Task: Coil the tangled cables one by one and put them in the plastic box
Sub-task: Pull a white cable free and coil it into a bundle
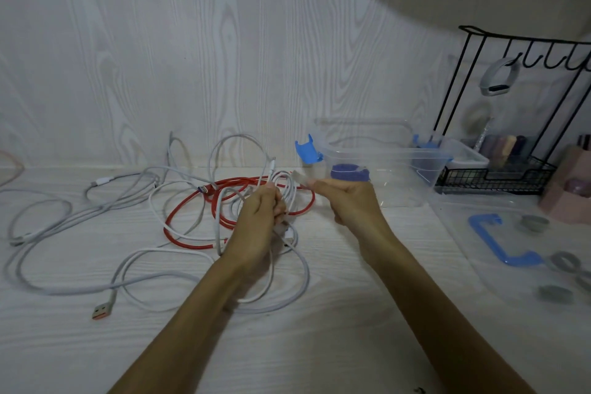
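Note:
My left hand (260, 217) grips a small coil of white cable (287, 192) above the table. My right hand (347, 201) pinches a short grey strap (299, 176) that reaches toward that coil. Below and around the hands lies a tangle: a red cable (192, 206), loose white cables (179, 265) and a grey-white cable (64, 214) to the left. One white cable ends in an orange USB plug (100, 312). The clear plastic box (425, 158) with blue clips stands behind my right hand, with a purple coiled cable (347, 170) inside.
The box's clear lid (479, 217) with a blue handle (502, 241) lies at the right, with several grey rolls (532, 222) on it. A black wire rack (499, 176) and pink holder (569, 198) stand at the far right. A wood-grain wall backs the table.

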